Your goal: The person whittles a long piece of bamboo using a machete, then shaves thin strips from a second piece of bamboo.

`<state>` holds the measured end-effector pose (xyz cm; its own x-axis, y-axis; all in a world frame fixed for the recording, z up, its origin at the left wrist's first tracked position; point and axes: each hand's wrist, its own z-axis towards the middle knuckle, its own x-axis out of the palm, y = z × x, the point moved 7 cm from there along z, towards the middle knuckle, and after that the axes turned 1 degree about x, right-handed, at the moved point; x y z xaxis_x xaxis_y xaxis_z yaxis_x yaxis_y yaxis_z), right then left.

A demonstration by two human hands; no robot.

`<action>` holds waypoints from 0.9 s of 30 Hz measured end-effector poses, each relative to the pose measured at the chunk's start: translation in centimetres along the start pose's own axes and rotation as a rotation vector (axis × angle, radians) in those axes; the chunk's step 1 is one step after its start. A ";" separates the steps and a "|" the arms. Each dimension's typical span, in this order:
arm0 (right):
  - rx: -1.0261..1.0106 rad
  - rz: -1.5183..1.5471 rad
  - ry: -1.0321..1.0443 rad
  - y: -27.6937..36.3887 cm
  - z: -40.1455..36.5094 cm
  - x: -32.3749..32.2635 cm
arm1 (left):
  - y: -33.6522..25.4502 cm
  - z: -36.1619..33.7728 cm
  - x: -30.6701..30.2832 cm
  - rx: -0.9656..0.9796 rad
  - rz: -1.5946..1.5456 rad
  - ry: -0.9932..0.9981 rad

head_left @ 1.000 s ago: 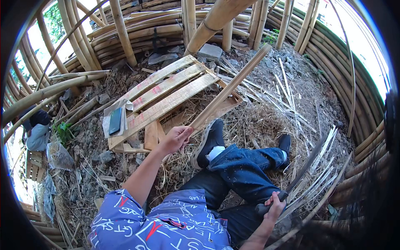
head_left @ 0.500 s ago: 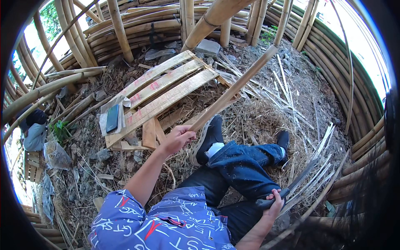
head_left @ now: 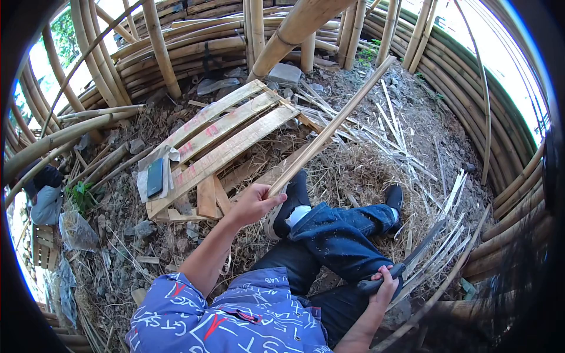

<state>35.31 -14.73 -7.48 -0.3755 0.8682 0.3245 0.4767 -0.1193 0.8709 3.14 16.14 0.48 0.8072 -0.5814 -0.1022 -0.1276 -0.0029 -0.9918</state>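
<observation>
My left hand (head_left: pixel 254 205) is closed around the near end of a long bamboo strip (head_left: pixel 331 130). The strip slants up and away to the right, over my shoe (head_left: pixel 294 197) and the ground. My right hand (head_left: pixel 385 286) grips the dark handle of a machete (head_left: pixel 425 244) beside my thigh. Its dark blade points away to the right and is well apart from the strip. Under the right hand are my jeans (head_left: pixel 347 241).
A slatted wooden pallet (head_left: pixel 229 141) lies ahead, with a phone (head_left: pixel 155 177) on paper at its left end. Thin bamboo slivers (head_left: pixel 450 235) lie to the right. Bamboo poles (head_left: pixel 297 38) and stacked bamboo (head_left: pixel 465 112) surround the spot. Another person (head_left: pixel 46 200) is at far left.
The bamboo strip has turned in my left hand and shows a narrower, edge-on side. My left hand has rolled with it. The right hand and machete stay nearly still; the view shifted slightly.
</observation>
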 end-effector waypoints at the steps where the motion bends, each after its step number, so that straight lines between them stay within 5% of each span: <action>1: -0.002 0.005 -0.001 0.0 0.1 -0.1 | -0.1 0.0 0.2 0.001 -0.027 0.004; 6: 0.025 0.024 -0.010 -0.3 0.2 -0.3 | -0.3 0.2 0.6 0.022 -0.089 0.102; 11: 0.022 0.026 0.002 -0.6 0.4 -0.7 | -1.7 0.1 2.2 -0.166 -0.345 0.207; 21: -0.212 -0.071 -0.074 -1.9 -1.5 1.5 | -0.8 0.6 4.3 -0.262 -0.295 0.287; 27: -0.293 -0.224 0.147 0.1 -4.4 7.1 | -0.9 0.3 6.6 -0.244 -0.115 0.281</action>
<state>29.17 -10.67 -3.47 -0.5644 0.8126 0.1453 0.1308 -0.0858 0.9877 8.80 12.58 0.71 0.6393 -0.7660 0.0673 -0.2062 -0.2550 -0.9447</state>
